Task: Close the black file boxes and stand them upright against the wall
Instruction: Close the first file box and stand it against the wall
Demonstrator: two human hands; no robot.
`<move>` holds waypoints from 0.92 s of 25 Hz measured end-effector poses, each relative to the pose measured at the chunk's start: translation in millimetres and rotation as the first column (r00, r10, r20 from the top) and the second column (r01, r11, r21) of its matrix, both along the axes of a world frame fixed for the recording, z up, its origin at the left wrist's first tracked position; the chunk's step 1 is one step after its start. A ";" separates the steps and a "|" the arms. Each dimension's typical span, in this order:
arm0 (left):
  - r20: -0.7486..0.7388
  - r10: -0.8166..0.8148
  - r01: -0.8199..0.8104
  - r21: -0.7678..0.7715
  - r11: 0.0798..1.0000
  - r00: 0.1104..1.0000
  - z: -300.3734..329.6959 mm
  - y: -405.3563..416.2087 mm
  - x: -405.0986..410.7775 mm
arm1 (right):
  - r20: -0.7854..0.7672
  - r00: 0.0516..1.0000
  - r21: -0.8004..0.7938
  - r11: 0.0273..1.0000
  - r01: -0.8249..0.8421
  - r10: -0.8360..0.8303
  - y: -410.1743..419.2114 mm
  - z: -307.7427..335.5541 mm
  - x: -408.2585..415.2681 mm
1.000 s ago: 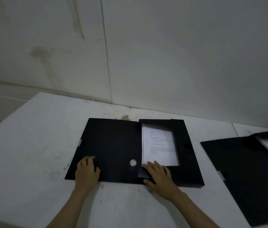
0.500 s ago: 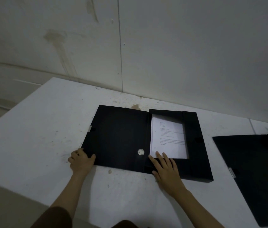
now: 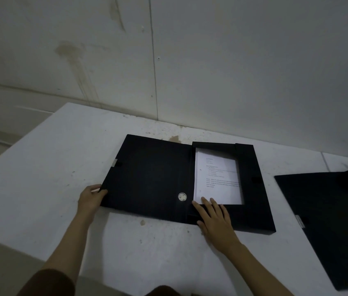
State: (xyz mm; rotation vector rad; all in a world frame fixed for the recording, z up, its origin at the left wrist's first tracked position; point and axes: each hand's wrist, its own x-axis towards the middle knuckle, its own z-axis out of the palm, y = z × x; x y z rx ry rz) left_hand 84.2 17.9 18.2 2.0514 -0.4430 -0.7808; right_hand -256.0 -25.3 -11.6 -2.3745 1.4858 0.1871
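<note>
Open black plastic file box (image 3: pixel 151 174) flat on white surface (image 3: pixel 40 167); left hand (image 3: pixel 90 199) pinches lid corner, right hand (image 3: pixel 215 223) spread flat, holding nothing, on box's near edge.

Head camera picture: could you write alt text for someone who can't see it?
An open black file box with paper inside lies flat on a white table by a wall. The left hand grips its lid's corner; the right hand rests flat on its near edge. A second open box lies at right.

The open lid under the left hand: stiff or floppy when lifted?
Probably fairly stiff: the lid lies flat, unbowed. It should hinge over the papers as one panel. The left hand grips only its corner, so it may flex slightly.
</note>
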 end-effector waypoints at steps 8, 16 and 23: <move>0.217 -0.150 0.247 -0.542 0.803 0.965 99.0 -4.9 -96.5 | 0.566 0.787 0.353 0.935 0.037 -0.245 -13.6 63.0 8.6; 0.417 -0.718 0.826 -0.370 0.425 0.557 85.1 -25.6 -190.0 | 0.882 0.399 0.253 0.966 0.048 -0.251 -11.5 168.8 -7.7; 0.393 -0.879 0.926 0.144 0.349 0.270 9.7 -60.1 -202.8 | 0.804 0.442 0.245 0.898 0.365 -0.399 -17.2 121.5 -84.6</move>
